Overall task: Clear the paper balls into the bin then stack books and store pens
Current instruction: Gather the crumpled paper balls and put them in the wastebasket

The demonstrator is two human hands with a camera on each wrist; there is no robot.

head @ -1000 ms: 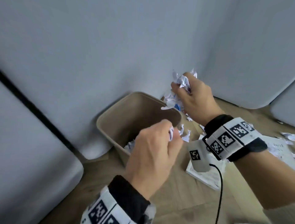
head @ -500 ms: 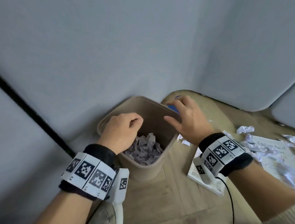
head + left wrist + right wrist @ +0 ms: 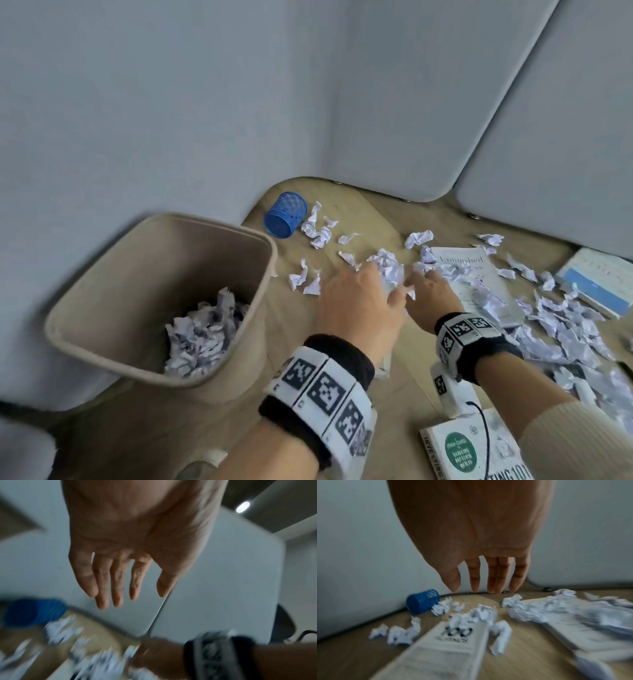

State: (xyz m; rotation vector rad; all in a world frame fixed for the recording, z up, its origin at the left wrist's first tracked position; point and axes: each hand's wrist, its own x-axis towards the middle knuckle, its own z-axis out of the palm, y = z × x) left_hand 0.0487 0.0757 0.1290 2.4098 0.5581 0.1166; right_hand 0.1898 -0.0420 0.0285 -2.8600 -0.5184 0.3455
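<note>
A tan bin [image 3: 144, 260] stands at the left with crumpled paper [image 3: 202, 335] inside. Several paper balls [image 3: 387, 265] lie scattered on the wooden desk [image 3: 363, 219] and over a white book [image 3: 479, 274]. My left hand [image 3: 390, 294] and right hand [image 3: 419, 279] hover side by side over the nearest balls. Both hold nothing: the left hand [image 3: 123, 597] and the right hand [image 3: 484, 589] show straight, spread fingers. A blue mesh pen cup [image 3: 285, 214] lies tipped over by the wall. No pens show.
A blue and white book [image 3: 596, 284] lies at the far right. A book with a green circle [image 3: 479, 455] sits at the near edge. Another white book [image 3: 447, 649] lies under my wrists. Grey partition panels [image 3: 411, 102] close the desk's back.
Both hands dropped their paper into the bin and have swung right, from the bin's rim to the balls on the desk. The view has turned right with them.
</note>
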